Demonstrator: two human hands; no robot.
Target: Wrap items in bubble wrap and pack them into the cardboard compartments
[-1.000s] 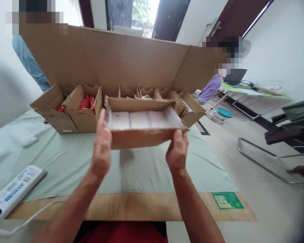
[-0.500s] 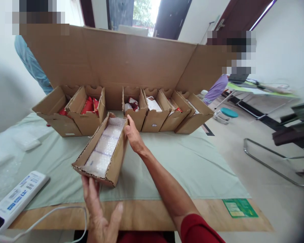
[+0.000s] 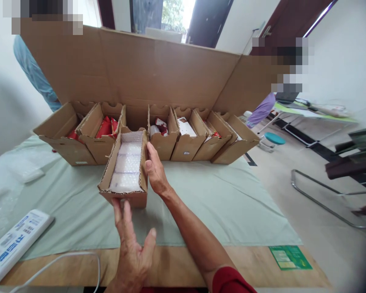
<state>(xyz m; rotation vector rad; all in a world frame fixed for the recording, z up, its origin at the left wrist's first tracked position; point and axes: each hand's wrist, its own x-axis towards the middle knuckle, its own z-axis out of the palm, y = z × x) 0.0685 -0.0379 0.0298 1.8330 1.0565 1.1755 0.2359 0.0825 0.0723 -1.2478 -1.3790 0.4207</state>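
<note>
A narrow open cardboard box [image 3: 123,199] stands in front of me, its far end between two neighbouring boxes. Bubble-wrapped white packets [image 3: 126,165] lie in a row inside it. My left hand [image 3: 132,248] touches the box's near end wall with its fingertips; its fingers are stretched and the thumb is spread away. Against the right side wall rests my right hand [image 3: 157,173], fingers extended along the cardboard and not wrapped round it.
Behind stands a row of cardboard boxes [image 3: 187,148] with red and white packs, before a tall cardboard panel [image 3: 167,73]. A white power strip [image 3: 21,240] and cable are at left, with bubble wrap [image 3: 27,167]. A green packet [image 3: 289,257] lies front right. Two people are beyond the panel.
The cardboard box has moved away from me and turned straighter, its far end now near the gap in the row. Both hands have moved along with it.
</note>
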